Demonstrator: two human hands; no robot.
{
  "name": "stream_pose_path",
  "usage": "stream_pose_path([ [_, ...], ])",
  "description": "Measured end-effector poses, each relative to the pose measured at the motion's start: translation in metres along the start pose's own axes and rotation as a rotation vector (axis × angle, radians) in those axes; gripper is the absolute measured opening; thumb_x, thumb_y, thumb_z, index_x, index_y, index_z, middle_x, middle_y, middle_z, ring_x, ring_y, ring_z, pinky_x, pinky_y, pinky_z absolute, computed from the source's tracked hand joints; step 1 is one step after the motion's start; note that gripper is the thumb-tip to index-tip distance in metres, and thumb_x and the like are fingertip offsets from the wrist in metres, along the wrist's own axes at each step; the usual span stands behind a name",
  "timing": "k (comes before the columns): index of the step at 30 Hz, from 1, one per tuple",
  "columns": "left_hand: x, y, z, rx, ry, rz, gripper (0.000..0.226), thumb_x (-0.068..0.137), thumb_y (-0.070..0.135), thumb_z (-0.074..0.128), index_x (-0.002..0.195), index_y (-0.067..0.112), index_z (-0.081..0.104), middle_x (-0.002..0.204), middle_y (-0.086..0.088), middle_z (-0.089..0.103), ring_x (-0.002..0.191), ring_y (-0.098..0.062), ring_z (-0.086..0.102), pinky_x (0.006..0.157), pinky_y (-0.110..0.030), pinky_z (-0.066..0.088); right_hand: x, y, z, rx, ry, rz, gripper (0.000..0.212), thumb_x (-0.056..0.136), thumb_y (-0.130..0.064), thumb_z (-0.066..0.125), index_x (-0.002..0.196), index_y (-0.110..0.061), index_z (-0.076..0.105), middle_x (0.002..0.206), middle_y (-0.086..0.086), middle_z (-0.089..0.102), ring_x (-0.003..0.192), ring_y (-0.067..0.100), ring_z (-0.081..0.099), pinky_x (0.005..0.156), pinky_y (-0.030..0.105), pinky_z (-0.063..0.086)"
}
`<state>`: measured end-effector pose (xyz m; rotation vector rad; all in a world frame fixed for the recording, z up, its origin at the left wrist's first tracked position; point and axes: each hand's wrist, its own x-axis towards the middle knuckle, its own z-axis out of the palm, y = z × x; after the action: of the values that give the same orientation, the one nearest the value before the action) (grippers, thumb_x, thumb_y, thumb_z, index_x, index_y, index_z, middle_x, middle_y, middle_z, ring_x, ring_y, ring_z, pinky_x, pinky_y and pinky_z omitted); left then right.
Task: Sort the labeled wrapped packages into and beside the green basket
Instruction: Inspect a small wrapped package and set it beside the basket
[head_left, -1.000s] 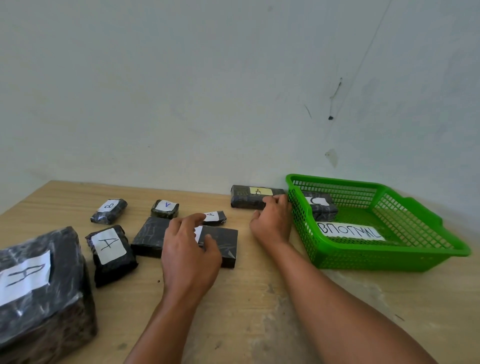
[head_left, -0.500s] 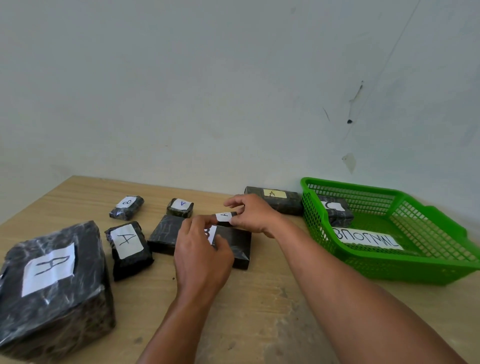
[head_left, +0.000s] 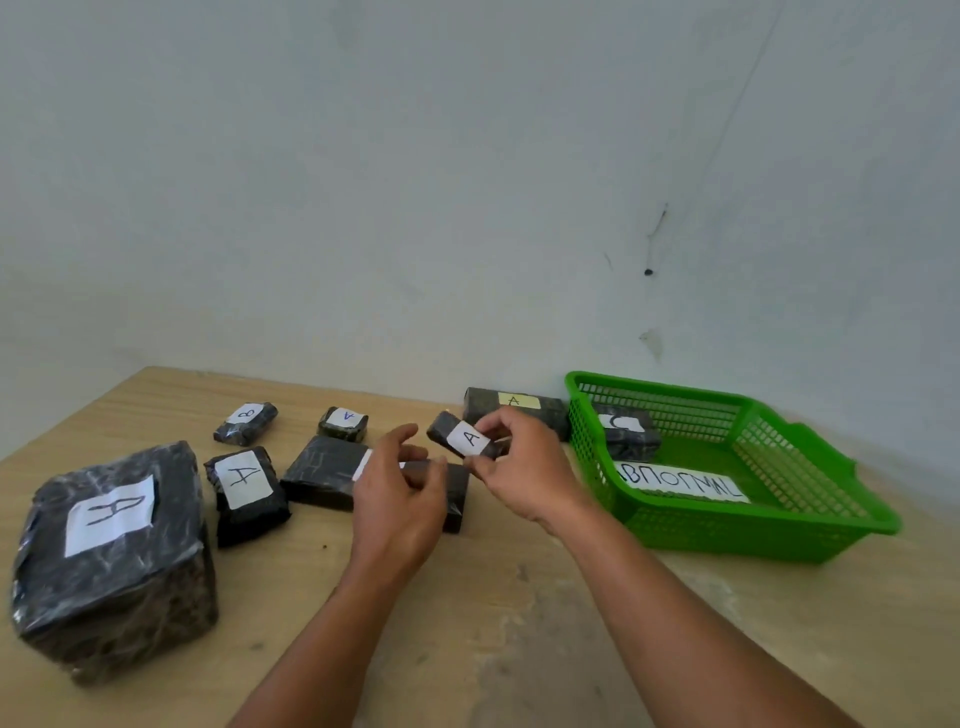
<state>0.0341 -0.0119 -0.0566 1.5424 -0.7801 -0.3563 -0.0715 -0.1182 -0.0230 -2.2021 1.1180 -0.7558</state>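
Right hand (head_left: 524, 467): we see it raised above the worktop (head_left: 519, 649), fingers (head_left: 498, 423) and thumb clamped on the held A packet (head_left: 467, 441).
Held A packet: small, black wrap, white label up, tilted, in the air at 9 o'clock of the green basket (head_left: 727, 525), outside it.
Left hand (head_left: 400, 493): fingers (head_left: 400, 434) apart and loosely bent, holding nothing, at 8 o'clock of the held packet.
Flat package (head_left: 322, 470): on the worktop, partly hidden under the left hand; we cannot tell if they touch.
Green basket: at 3 o'clock on the worktop, near the wall (head_left: 467, 208).
C package (head_left: 628, 434): inside the basket, at its 10 o'clock corner.
Paper strip (head_left: 680, 487): on the basket floor, handwritten; we can't read it surely.
Long A package (head_left: 511, 410): yellow label, just beside the basket at its 9 o'clock, by the wall.
Small A package (head_left: 343, 423): at 12 o'clock of the flat package.
B package (head_left: 245, 423): at 9 o'clock of the small A package.
Medium A package (head_left: 247, 491): at 9 o'clock of the flat package, just beside it.
Big package (head_left: 111, 556): far at 9 o'clock; its label looks to us like an A turned sideways.
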Motion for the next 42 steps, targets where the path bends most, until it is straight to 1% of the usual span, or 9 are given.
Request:
stream_pose_path([
  [2, -0.011, 0.011, 0.006, -0.084, -0.100, -0.038, 0.039, 0.099, 0.025, 0.065, 0.136, 0.028, 0.054, 0.109, 0.006, 0.068, 0.095, -0.016, 0.072, 0.082, -0.038, 0.061, -0.032, 0.002, -0.015, 0.076, 0.048, -0.001, 0.028, 0.083, -0.020, 0.087, 0.102, -0.024, 0.067, 0.097, -0.010, 0.074, 0.082, 0.006, 0.069, 0.070, 0.018, 0.054],
  [6, -0.049, 0.033, 0.022, -0.094, -0.253, -0.031, 0.031, 0.100, 0.019, 0.064, 0.126, 0.034, 0.060, 0.109, 0.006, 0.070, 0.095, -0.008, 0.070, 0.077, -0.026, 0.061, -0.088, 0.018, -0.035, 0.235, 0.060, 0.033, 0.036, 0.077, -0.029, 0.092, 0.093, -0.023, 0.061, 0.082, -0.008, 0.073, 0.068, 0.000, 0.067, 0.064, 0.024, 0.057],
  [11, -0.084, 0.039, 0.028, -0.131, -0.409, -0.138, 0.035, 0.098, 0.004, 0.064, 0.127, 0.024, 0.068, 0.110, -0.008, 0.070, 0.092, -0.021, 0.075, 0.073, -0.031, 0.064, -0.133, 0.044, -0.058, 0.385, -0.045, 0.093, 0.022, 0.088, -0.018, 0.082, 0.098, -0.018, 0.063, 0.093, 0.003, 0.075, 0.081, 0.018, 0.074, 0.075, 0.030, 0.060],
  [14, -0.104, 0.040, 0.031, -0.091, -0.511, -0.153, 0.036, 0.098, 0.005, 0.066, 0.125, 0.028, 0.069, 0.111, -0.007, 0.070, 0.091, -0.021, 0.076, 0.075, -0.033, 0.065, -0.142, 0.059, -0.065, 0.484, 0.009, 0.104, 0.015, 0.095, -0.016, 0.073, 0.103, -0.029, 0.071, 0.094, 0.002, 0.072, 0.088, 0.024, 0.073, 0.087, 0.047, 0.061],
  [19, -0.125, 0.035, 0.035, -0.141, -0.488, -0.166, 0.040, 0.096, -0.001, 0.066, 0.127, 0.024, 0.070, 0.115, -0.008, 0.071, 0.099, -0.030, 0.075, 0.088, -0.039, 0.063, -0.155, 0.072, -0.059, 0.633, 0.005, 0.095, 0.031, 0.097, -0.006, 0.068, 0.110, -0.033, 0.079, 0.101, 0.002, 0.075, 0.092, 0.014, 0.072, 0.079, 0.028, 0.061],
  [22, -0.126, 0.028, 0.032, -0.138, -0.458, -0.155, 0.048, 0.092, 0.002, 0.072, 0.132, 0.028, 0.066, 0.109, -0.004, 0.073, 0.097, -0.026, 0.077, 0.092, -0.045, 0.062, -0.153, 0.077, -0.055, 0.683, -0.019, 0.068, 0.022, 0.096, -0.006, 0.070, 0.103, -0.025, 0.080, 0.101, 0.002, 0.078, 0.096, 0.019, 0.073, 0.084, 0.034, 0.063],
  [30, -0.119, 0.028, 0.036, -0.211, -0.370, -0.149, 0.014, 0.096, 0.011, 0.068, 0.106, 0.015, 0.077, 0.097, -0.007, 0.079, 0.087, -0.022, 0.078, 0.072, -0.033, 0.065, -0.147, 0.081, -0.050, 0.794, -0.006, 0.042, 0.016, 0.094, -0.005, 0.073, 0.101, -0.017, 0.080, 0.097, 0.004, 0.080, 0.091, 0.015, 0.075, 0.082, 0.032, 0.061],
  [35, -0.120, 0.023, 0.039, -0.245, -0.343, -0.129, 0.010, 0.092, 0.006, 0.072, 0.098, 0.009, 0.079, 0.091, -0.013, 0.079, 0.081, -0.025, 0.077, 0.072, -0.037, 0.065, -0.148, 0.083, -0.049, 0.815, -0.015, 0.028, 0.010, 0.088, -0.021, 0.076, 0.096, -0.019, 0.081, 0.096, 0.008, 0.079, 0.091, 0.019, 0.073, 0.089, 0.042, 0.061],
  [42, -0.120, 0.025, 0.037, -0.355, -0.352, -0.164, 0.010, 0.092, -0.001, 0.069, 0.098, 0.000, 0.077, 0.098, -0.029, 0.074, 0.077, -0.028, 0.074, 0.067, -0.033, 0.064, -0.150, 0.080, -0.051, 0.829, -0.005, 0.013, 0.017, 0.094, -0.007, 0.075, 0.092, -0.022, 0.082, 0.097, 0.008, 0.080, 0.093, 0.018, 0.074, 0.086, 0.033, 0.059],
])
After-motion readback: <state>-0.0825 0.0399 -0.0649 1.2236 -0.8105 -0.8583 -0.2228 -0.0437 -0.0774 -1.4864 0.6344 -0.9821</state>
